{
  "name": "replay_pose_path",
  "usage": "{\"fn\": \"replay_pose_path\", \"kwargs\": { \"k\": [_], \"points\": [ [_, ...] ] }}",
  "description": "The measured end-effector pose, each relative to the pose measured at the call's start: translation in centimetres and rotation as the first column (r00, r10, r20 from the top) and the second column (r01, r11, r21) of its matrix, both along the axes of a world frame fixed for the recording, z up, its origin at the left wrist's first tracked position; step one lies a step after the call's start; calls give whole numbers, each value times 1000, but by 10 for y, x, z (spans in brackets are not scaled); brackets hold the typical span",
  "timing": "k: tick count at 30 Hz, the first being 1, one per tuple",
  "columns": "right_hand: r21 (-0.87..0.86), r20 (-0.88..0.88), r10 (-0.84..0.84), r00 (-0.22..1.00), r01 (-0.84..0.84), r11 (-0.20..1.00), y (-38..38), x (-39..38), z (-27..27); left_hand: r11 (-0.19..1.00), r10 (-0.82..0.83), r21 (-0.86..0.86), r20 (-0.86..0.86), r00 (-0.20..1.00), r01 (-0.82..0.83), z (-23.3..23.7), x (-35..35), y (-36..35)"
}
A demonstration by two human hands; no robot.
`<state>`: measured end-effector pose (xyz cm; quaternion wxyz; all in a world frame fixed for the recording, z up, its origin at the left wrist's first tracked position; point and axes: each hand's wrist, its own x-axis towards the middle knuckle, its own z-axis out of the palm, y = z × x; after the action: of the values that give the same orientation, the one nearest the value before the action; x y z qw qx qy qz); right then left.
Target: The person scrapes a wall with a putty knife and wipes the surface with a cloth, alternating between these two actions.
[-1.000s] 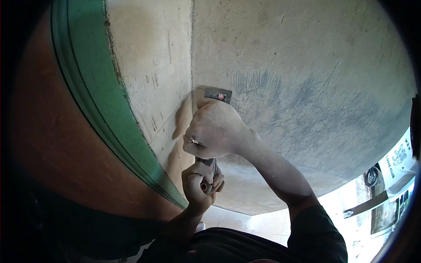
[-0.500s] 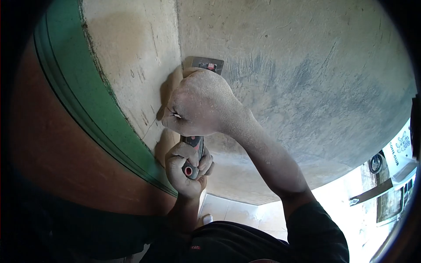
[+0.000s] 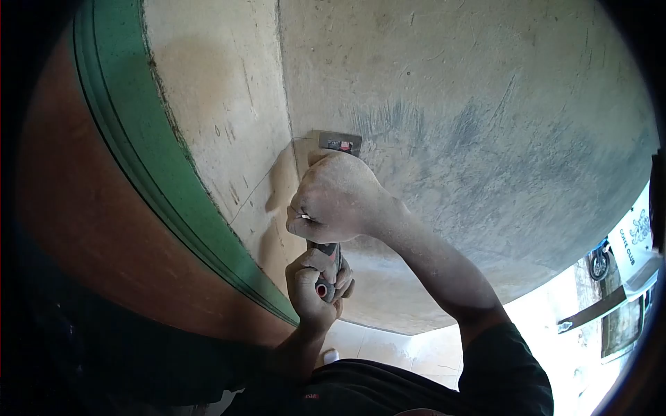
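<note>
A scraper (image 3: 351, 143) with a flat, wide metal blade and a black and red handle lies against the grey plastered wall (image 3: 444, 152), beside the inner corner. My right hand (image 3: 336, 197), coated in pale dust, is wrapped round the tool just below the blade. Lower down, my left hand (image 3: 318, 286) grips the end of the handle, where a round red-rimmed hole shows. Rough dark scrape marks run over the wall to the right of the blade.
Left of the corner stands a pale wall strip (image 3: 208, 90), bordered by a green frame (image 3: 173, 201) and a brown surface (image 3: 90, 201). Floor tiles (image 3: 374, 343) show below. At the right are a white sign (image 3: 628, 232) and a motorcycle wheel (image 3: 599, 265).
Both hands and the scraper have moved down the wall and slightly right in view. The view itself has shifted a little. Both hands still hold the tool.
</note>
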<state>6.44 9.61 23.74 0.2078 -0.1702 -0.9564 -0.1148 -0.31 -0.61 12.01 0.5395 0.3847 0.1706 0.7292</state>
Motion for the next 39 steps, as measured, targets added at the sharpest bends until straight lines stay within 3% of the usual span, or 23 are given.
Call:
{"fn": "replay_pose_path", "kwargs": {
  "k": [1, 3, 4, 5, 10, 12, 16, 19, 21, 23, 27, 30, 32, 35, 37, 39],
  "points": [
    [-11, 7, 28, 1000, -28, 1000, -2, 1, 2, 998, 59, 37, -17, 998, -59, 1, 3, 2],
    [18, -60, 30, 998, -29, 999, -2, -3, 23, 993, -2, 122, 9, 1000, 1, 17, -9, 12],
    [25, -23, -41, 999, 41, 999, -5, -5, 40, 993, -58, 109, 110, 992, 46, 27, -13, 14],
    [41, 14, -111, 994, 111, 993, -6, -7, 49, 993, -59, 106, 103, 993, 48, 30, -12, 15],
    [123, -32, -32, 999, 35, 992, -4, 7, 14, 997, 3, 75, -8, 1000, -3, 22, 6, -10],
    [34, 74, -29, 997, 26, 999, -6, 14, 14, 997, 75, 33, -103, 992, -72, 28, 15, -11],
    [62, -12, -118, 993, 119, 991, -6, 7, 48, 998, 48, 39, 77, 996, -51, 42, 8, 11],
    [42, 25, -86, 996, 85, 996, -10, 14, 22, 998, 46, 45, 11, 999, -46, 20, 18, 2],
    [40, 94, -102, 990, 99, 994, -7, 17, 10, 988, 9, -156, 58, 998, 0, 12, 20, -4],
    [12, 169, -104, 980, 104, 995, 0, 17, 8, 996, 53, -74, 99, 994, -45, 11, 20, 4],
    [61, -1, -107, 994, 107, 992, -2, 12, 25, 997, 66, -45, 60, 996, -63, 25, 10, 12],
    [37, 38, -87, 995, 86, 996, -5, 18, 12, 995, 99, -17, -71, 992, -101, 10, 25, 0],
    [14, 151, -118, 981, 117, 993, -1, 21, 7, 993, 115, -22, -23, 993, -115, 9, 28, 8],
    [35, 36, -113, 993, 112, 993, 1, 18, 26, 994, 72, -89, 43, 996, -68, 14, 21, 18],
    [40, 23, -128, 992, 127, 991, -2, 18, 21, 994, 91, -78, 106, 990, -83, 16, 20, 19],
    [75, 74, -81, 994, 75, 994, -6, 22, 8, 993, 112, -47, 46, 993, -110, 10, 28, 3]
  ]
}}
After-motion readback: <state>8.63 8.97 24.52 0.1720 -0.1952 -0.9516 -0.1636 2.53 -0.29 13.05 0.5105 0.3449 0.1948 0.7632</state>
